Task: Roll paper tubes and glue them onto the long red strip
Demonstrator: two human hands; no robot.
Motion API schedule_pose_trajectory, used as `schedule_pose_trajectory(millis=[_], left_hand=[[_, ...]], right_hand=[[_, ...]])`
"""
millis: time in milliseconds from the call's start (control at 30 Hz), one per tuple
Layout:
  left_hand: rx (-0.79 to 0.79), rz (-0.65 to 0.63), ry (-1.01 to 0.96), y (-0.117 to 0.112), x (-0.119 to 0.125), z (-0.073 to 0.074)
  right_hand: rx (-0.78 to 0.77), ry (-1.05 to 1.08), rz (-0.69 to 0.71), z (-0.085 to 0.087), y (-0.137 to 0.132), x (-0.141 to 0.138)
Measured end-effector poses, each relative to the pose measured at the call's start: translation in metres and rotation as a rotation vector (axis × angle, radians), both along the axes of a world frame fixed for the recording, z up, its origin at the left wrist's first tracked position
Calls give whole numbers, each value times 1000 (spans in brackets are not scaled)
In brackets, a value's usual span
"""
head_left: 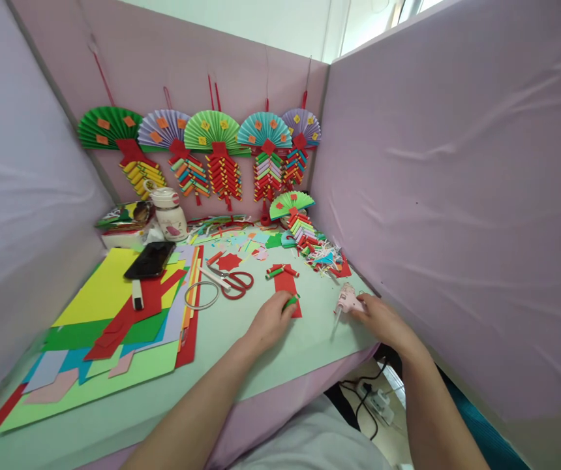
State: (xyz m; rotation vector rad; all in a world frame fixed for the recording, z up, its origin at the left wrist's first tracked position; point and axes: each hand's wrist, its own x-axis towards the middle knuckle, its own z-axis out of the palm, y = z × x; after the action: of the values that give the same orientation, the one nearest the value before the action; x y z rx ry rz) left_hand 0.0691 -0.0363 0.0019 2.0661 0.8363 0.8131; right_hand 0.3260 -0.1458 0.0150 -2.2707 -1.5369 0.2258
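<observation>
Between the fingers of my left hand (271, 320) is a small green paper roll (291, 301), held over the lower part of a red paper strip (285, 283). At the strip's top, several red and green paper rolls (280, 270) lie at a slant. My right hand (383, 320) is closed on a pale pink hot glue gun (348, 299) at the table's right edge, with a clear glue stick sticking out of it. Left of the strip lie red-handled scissors (235, 283), a red paper star shape (229, 262) and a grey ring (201, 296).
Coloured paper sheets (89, 287) are piled at the left, with a black phone (150, 260) on top. A white jug (169, 214) stands behind. Paper scraps (327, 254) cover the back right. Finished fan ornaments (216, 134) hang on the rear partition. A power strip (378, 401) lies below the table.
</observation>
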Motion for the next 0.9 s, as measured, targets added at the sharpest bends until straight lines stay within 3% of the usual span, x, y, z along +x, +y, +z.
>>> schedule_pose_trajectory(millis=[67, 167, 267, 367, 567, 900], left_hand=[[-123, 79, -146, 7, -3, -2], [-475, 123, -396, 19, -9, -4], [-742, 137, -607, 28, -14, -4], [-868, 138, -740, 30, -17, -3], [-1032, 24, -865, 29, -18, -1], [-1070, -43, -782, 26, -19, -6]], right_hand=[[48, 154, 82, 11, -4, -4], [152, 484, 156, 20, -2, -16], [245, 892, 161, 15, 7, -37], [295, 1120, 150, 7, 18, -65], [325, 1123, 215, -4, 25, -105], [359, 832, 263, -11, 20, -111]])
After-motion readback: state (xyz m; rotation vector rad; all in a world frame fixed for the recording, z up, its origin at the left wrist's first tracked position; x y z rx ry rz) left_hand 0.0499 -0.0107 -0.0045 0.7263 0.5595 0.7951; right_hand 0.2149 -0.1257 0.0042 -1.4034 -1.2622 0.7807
